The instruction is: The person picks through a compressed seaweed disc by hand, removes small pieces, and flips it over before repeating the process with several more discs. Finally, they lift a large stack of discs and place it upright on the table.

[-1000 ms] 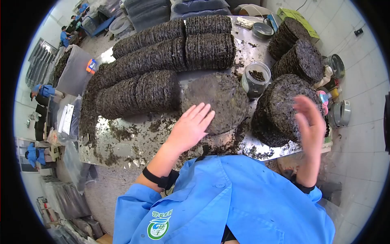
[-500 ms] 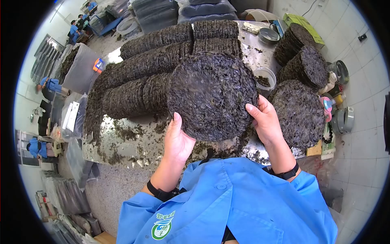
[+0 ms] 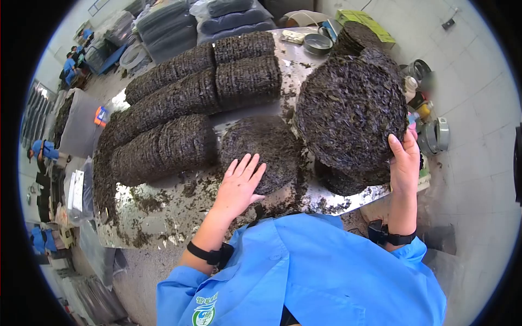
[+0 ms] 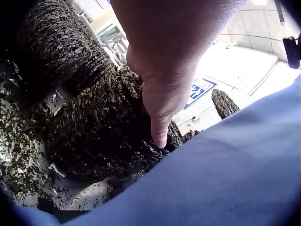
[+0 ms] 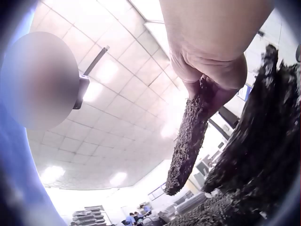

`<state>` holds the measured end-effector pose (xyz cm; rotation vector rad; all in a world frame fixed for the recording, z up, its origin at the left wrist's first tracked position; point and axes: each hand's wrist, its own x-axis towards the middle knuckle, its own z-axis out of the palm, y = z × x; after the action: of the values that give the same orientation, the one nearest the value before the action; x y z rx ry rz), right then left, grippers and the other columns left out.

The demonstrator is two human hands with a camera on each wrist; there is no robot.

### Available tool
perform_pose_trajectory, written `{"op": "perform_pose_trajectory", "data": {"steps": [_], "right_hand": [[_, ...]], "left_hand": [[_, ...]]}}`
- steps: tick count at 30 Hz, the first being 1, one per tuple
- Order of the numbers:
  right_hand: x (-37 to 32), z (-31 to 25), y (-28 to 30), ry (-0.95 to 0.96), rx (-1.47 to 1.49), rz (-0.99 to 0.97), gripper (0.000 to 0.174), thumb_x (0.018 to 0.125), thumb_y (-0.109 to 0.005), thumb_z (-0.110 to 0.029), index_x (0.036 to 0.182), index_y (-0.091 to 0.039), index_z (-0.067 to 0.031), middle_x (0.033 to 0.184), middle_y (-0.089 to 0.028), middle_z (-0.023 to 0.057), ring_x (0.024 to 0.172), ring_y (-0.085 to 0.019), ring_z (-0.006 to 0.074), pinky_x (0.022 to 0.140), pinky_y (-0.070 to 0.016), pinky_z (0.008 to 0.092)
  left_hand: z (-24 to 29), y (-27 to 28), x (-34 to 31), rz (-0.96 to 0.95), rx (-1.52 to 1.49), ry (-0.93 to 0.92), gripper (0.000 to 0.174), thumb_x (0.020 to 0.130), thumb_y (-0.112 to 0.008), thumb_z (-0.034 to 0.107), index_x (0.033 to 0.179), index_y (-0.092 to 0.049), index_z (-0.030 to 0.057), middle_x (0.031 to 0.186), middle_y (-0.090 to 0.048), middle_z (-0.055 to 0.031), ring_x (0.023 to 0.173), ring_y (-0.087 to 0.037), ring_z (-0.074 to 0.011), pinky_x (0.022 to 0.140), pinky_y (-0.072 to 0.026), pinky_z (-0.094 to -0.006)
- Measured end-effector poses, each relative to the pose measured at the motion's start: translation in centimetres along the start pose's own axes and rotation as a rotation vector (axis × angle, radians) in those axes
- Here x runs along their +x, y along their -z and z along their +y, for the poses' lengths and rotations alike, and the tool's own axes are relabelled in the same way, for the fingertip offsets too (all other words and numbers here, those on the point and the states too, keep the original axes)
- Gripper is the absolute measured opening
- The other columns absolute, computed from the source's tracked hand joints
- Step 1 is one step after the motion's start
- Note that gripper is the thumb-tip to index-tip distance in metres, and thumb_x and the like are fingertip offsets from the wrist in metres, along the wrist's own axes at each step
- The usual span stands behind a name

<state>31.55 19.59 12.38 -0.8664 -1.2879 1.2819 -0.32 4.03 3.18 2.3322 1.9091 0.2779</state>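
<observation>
My right hand pinches a round dark dried seaweed cake by its lower right edge, thumb on the near face. In the right wrist view this cake shows edge-on below the fingers. Behind it in the head view is a pile of the same cakes, largely hidden. My left hand lies with fingers extended on the near side of another round seaweed cake at the table's middle. Seen from the left wrist, its thumb points down alongside the dark seaweed.
Long rows of stacked cakes lie on the left of the metal table, with loose flakes around them. A round tin and a green box stand at the back. More tins sit along the right wall.
Half a second ago both hands held a cake up over the middle. Now the right hand alone holds one farther right, and the left hand has come down onto the middle cake.
</observation>
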Motion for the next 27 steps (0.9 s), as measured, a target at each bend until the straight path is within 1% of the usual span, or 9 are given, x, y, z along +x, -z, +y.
{"op": "perform_pose_trajectory", "data": {"steps": [9,12,14,15,17,19,20,22,27], "right_hand": [[-0.9,-0.4,0.1,-0.025,0.112,0.029,0.031,0.088,-0.056,-0.003,0.119,-0.052,-0.0006,0.113,-0.06,0.0049,0.099,-0.056,0.0115,0.089,-0.0424,0.026],[-1.5,1.1,-4.0,-0.143,0.223,0.005,0.024,0.088,-0.058,-0.006,0.112,-0.056,-0.0042,0.103,-0.063,0.0019,0.089,-0.058,0.0083,0.078,-0.046,0.0233],[-2.0,2.1,-9.1,-0.173,0.298,-0.058,0.027,0.088,-0.059,-0.008,0.114,-0.055,-0.0056,0.1,-0.063,-0.0002,0.087,-0.058,0.0067,0.073,-0.0468,0.0224],[-2.0,3.0,-10.5,-0.231,0.315,-0.135,0.03,0.087,-0.061,-0.008,0.115,-0.054,-0.0052,0.099,-0.063,0.0002,0.088,-0.057,0.0078,0.073,-0.0466,0.0233],[-2.1,3.9,-12.8,-0.308,0.341,-0.227,0.033,0.085,-0.062,-0.008,0.117,-0.053,-0.0048,0.098,-0.063,0.0006,0.089,-0.057,0.0089,0.073,-0.0463,0.0241],[-1.3,3.9,-14.5,0.207,-0.283,-0.002,0.036,0.077,-0.069,-0.007,0.111,-0.057,-0.0048,0.094,-0.064,0.0037,0.085,-0.058,0.0159,0.072,-0.0465,0.0286],[-1.0,3.3,-14.6,0.21,-0.28,-0.012,0.036,0.077,-0.069,-0.007,0.111,-0.057,-0.0048,0.094,-0.064,0.0037,0.085,-0.058,0.0159,0.072,-0.0465,0.0286],[-0.9,1.7,-14.6,0.848,-0.728,-0.281,0.034,0.067,-0.073,-0.006,0.1,-0.063,-0.0059,0.089,-0.062,0.0063,0.081,-0.058,0.0235,0.069,-0.0467,0.033],[-1.3,2.9,-16.9,0.897,-0.811,-0.463,0.025,0.06,-0.075,-0.008,0.083,-0.065,-0.0057,0.079,-0.06,0.0049,0.071,-0.057,0.0226,0.063,-0.0463,0.0344]], "left_hand": [[1.7,2.3,0.2,-0.035,0.014,0.0,0.089,0.066,-0.077,0.034,0.137,-0.035,0.0044,0.144,-0.032,-0.0167,0.134,-0.029,-0.0324,0.111,-0.0206,-0.0462],[3.1,2.5,0.9,0.247,-1.44,0.099,0.095,0.069,-0.077,0.044,0.139,-0.029,0.0021,0.142,-0.037,-0.0134,0.13,-0.038,-0.0279,0.108,-0.0283,-0.0453],[4.1,3.4,1.3,0.264,-1.952,0.128,0.082,0.078,-0.072,0.037,0.139,-0.029,0.0031,0.138,-0.042,-0.0124,0.128,-0.039,-0.0281,0.107,-0.0301,-0.0456],[4.5,3.3,1.2,0.368,-2.032,0.144,0.059,0.086,-0.063,0.021,0.135,-0.035,0.0035,0.131,-0.048,-0.0121,0.123,-0.046,-0.0287,0.104,-0.0355,-0.0463],[4.5,4.3,0.5,0.484,-2.116,0.31,0.05,0.087,-0.062,0.017,0.13,-0.04,0.005,0.128,-0.051,-0.0108,0.119,-0.049,-0.0263,0.099,-0.04,-0.0437],[4.0,4.7,0.1,0.645,-2.209,0.458,0.035,0.089,-0.058,0.009,0.122,-0.047,0.0075,0.12,-0.056,-0.0088,0.109,-0.056,-0.0234,0.088,-0.0484,-0.0416],[3.9,5.0,-0.1,0.659,-2.207,0.457,0.035,0.089,-0.058,0.009,0.122,-0.047,0.0075,0.12,-0.056,-0.0088,0.109,-0.056,-0.0234,0.088,-0.0484,-0.0416],[4.0,5.7,-0.5,0.725,-2.154,0.474,0.035,0.089,-0.057,0.009,0.123,-0.047,0.0079,0.121,-0.056,-0.0089,0.109,-0.055,-0.0222,0.087,-0.0486,-0.0411],[4.2,5.4,-0.6,0.732,-2.082,0.572,0.034,0.091,-0.053,0.008,0.124,-0.045,0.0054,0.12,-0.055,-0.0099,0.111,-0.054,-0.0244,0.093,-0.0469,-0.0447]]}}
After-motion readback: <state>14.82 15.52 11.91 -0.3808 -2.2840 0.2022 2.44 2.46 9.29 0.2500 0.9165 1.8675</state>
